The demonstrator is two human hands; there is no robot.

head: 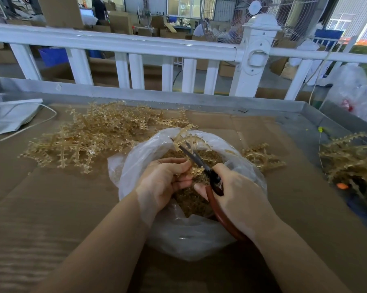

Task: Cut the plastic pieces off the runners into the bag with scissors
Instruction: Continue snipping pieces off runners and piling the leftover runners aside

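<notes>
The left hand (165,180) is pinching a runner (189,142) over the bag (178,240); the right hand (237,199) is gripping scissors (196,159). Cut pieces (189,199) are filling it beneath (a large uncut pile (89,136) is waiting beyond).

Cardboard sheet (51,208) covers my counter (294,121) w/ raised metal rim. White fence (123,44) right behind it, big fan (284,15) past that. White cord (24,129) at left, clear plastic bags (355,89) far right, boxes in bkgd.

Factory floor: stacked cardboard boxes (119,22), big industrial fan (284,15), white railing (115,42), metal-edged worktop (305,121).
</notes>
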